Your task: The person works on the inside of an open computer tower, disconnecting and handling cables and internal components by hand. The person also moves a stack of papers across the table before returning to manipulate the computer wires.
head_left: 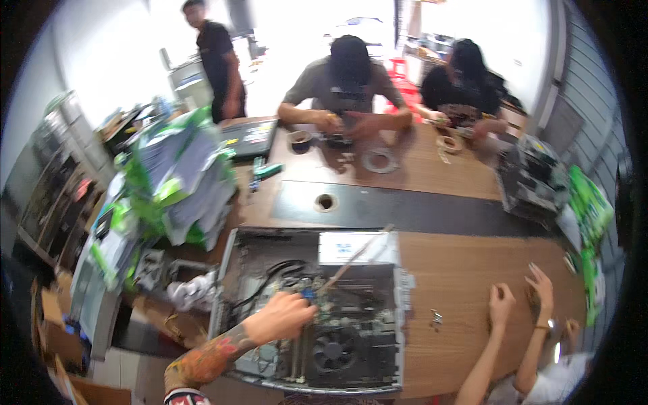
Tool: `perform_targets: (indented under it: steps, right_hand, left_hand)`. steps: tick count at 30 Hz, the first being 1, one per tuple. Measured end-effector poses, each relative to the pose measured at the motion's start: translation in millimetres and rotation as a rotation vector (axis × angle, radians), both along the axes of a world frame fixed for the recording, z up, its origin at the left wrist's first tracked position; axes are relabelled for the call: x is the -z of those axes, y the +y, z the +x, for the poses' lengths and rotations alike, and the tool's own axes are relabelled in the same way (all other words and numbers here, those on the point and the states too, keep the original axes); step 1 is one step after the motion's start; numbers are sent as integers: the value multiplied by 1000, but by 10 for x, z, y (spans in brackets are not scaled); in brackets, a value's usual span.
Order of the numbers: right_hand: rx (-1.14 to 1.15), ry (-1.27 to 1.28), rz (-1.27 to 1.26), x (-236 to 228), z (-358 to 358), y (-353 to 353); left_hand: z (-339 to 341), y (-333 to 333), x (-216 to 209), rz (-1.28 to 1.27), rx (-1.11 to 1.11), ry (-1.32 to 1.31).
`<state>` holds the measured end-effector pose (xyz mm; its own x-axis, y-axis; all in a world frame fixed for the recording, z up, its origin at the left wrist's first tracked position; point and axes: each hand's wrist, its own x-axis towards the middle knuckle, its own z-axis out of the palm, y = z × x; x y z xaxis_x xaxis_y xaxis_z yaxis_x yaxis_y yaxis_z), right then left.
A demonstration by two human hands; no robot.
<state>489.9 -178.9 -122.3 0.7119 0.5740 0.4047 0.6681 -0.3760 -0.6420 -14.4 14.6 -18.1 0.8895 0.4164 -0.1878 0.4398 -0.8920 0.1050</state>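
Observation:
My left hand [282, 316], its forearm tattooed, reaches over an opened desktop computer case [403, 358]. Its fingers are curled closed near the middle of the case, and what they grip is hidden. Right by the fingertips is a small blue part [308, 295]. From there a long thin tan stick [354, 256] slants up and right, past a white label [337, 248]; whether my fingers hold it, I cannot tell. Below and right of the hand sits a round black fan [334, 349]. Black cables [273, 273] loop above the hand. My right hand is out of view.
Several small screws [437, 318] lie right of the case, and a co-worker's two hands [501, 307] rest further right. Green and white bags [179, 182] pile up at the left. Across the table, people work near tape rolls [299, 140]. A dark computer unit [536, 179] stands far right.

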Motion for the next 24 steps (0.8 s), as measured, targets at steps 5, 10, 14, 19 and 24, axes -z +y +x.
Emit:
perform_targets:
  steps: [5,10,14,19,24]
  right_hand:
    - [46,66,62,-70,-110,59]
    - [23,82,35,-64,-117,-22]
    - [54,27,28,-8,-91,-38]
    - [149,59,8,-45,-116,-8]
    - [67,77,72,-119,-97,32]
  left_hand:
    - [-34,-39,-78,4,11,-48]
    - [-8,-36,-120,-142,-25,-25]
    - [44,-17,-90,-195,-50,30]
    - [91,21,-132,-175,-50,95]
    - [132,-118,-358,-565,-320,-73]
